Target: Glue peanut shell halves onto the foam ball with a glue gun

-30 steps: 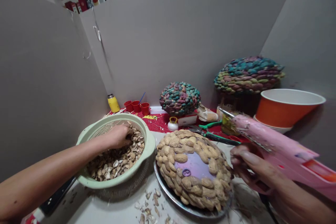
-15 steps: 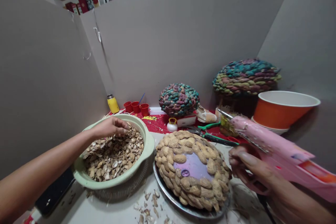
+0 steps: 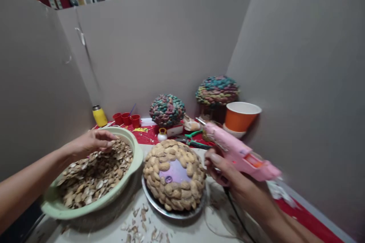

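My left hand is over the green bowl, its fingers pinched at what looks like a peanut shell, partly hidden by the fingertips. Broken peanut shells fill the bowl. A dome covered in peanut shells sits on a round metal tray; a patch of its purple surface shows near the top, with a small dark ring mark on it. To its right, my right hand grips a pink hot glue gun by the handle, nozzle pointing up and left, away from the dome.
Behind stand two coloured shell-covered domes, red cups, a yellow bottle, green-handled pliers and an orange paper tub. Loose shell bits lie in front. A black cord trails from the glue gun. Grey panels enclose the table.
The camera view has turned right, so everything sits further left. My left hand has lifted slightly from the shells. The glue gun stays in my right hand, beside the dome.
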Motion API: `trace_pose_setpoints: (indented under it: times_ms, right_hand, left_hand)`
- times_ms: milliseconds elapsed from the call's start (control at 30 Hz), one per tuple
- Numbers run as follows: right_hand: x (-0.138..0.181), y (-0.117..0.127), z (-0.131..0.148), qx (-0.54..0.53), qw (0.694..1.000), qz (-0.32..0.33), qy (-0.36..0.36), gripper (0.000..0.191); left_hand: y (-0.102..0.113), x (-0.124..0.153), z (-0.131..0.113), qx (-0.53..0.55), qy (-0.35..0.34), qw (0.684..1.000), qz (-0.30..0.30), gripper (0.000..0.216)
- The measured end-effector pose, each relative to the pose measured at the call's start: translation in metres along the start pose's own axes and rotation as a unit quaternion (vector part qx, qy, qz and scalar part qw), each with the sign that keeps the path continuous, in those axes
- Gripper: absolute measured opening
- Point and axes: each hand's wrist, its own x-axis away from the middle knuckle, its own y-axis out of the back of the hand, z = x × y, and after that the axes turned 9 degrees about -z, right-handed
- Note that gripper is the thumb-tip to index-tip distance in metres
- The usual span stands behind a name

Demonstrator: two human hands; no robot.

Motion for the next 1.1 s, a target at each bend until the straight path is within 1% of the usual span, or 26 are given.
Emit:
trace_pose_setpoints:
  times_ms: [67,167,267,333,433,533,633,733,800,867,933,1000,1033,1067,1100]
  right_hand:
    - [0.0,-0.002,0.003,0.001,1.0,0.008,0.004,0.04]
    - [0.0,-0.002,0.004,0.009,1.0,0.016,0.013,0.042]
    - [0.002,-0.002,0.003,0.015,1.0,0.015,0.01,0.043]
    - [0.003,-0.003,0.004,0.007,1.0,0.021,0.006,0.042]
    - [0.004,-0.006,0.009,-0.013,0.999,0.035,0.003,0.045]
    - [0.006,-0.007,0.015,-0.025,0.999,0.044,-0.003,0.043]
    - [0.008,-0.006,0.017,-0.027,0.998,0.059,-0.004,0.041]
    - [0.01,-0.003,0.017,-0.021,0.997,0.072,-0.001,0.042]
    - [0.011,-0.002,0.019,-0.016,0.997,0.081,0.008,0.041]
    - [0.012,-0.003,0.021,-0.01,0.996,0.087,0.019,0.039]
    - [0.012,-0.004,0.024,-0.002,0.996,0.084,0.029,0.039]
    - [0.013,-0.004,0.027,0.008,0.996,0.081,0.04,0.039]
    - [0.013,-0.005,0.028,0.013,0.996,0.08,0.044,0.039]
    - [0.014,-0.005,0.029,0.018,0.996,0.078,0.046,0.039]
    - [0.015,-0.005,0.029,0.021,0.996,0.076,0.046,0.04]
  left_hand:
    - [-0.002,0.0,-0.001,0.012,0.004,1.0,-0.007,0.027]
    - [-0.006,0.002,-0.004,0.04,0.008,0.999,-0.019,0.027]
    - [-0.014,0.013,-0.012,0.068,0.008,0.997,-0.03,0.029]
    - [-0.025,0.025,-0.02,0.085,0.005,0.996,-0.035,0.029]
    - [-0.048,0.046,-0.03,0.112,-0.016,0.993,-0.043,0.03]
    - [-0.071,0.062,-0.032,0.158,-0.012,0.985,-0.06,0.034]
    - [-0.084,0.066,-0.026,0.173,0.002,0.983,-0.053,0.036]
    - [-0.089,0.066,-0.023,0.177,0.014,0.982,-0.058,0.039]
    - [-0.088,0.068,-0.027,0.175,0.016,0.982,-0.076,0.042]
    - [-0.081,0.071,-0.036,0.164,0.006,0.981,-0.098,0.044]
    - [-0.066,0.07,-0.045,0.149,-0.017,0.981,-0.126,0.044]
    - [-0.045,0.062,-0.048,0.12,-0.056,0.98,-0.151,0.044]
    - [-0.034,0.055,-0.046,0.079,-0.073,0.984,-0.143,0.043]
    - [-0.023,0.046,-0.042,0.001,-0.084,0.988,-0.13,0.039]
    - [-0.013,0.037,-0.036,-0.107,-0.077,0.986,-0.104,0.034]
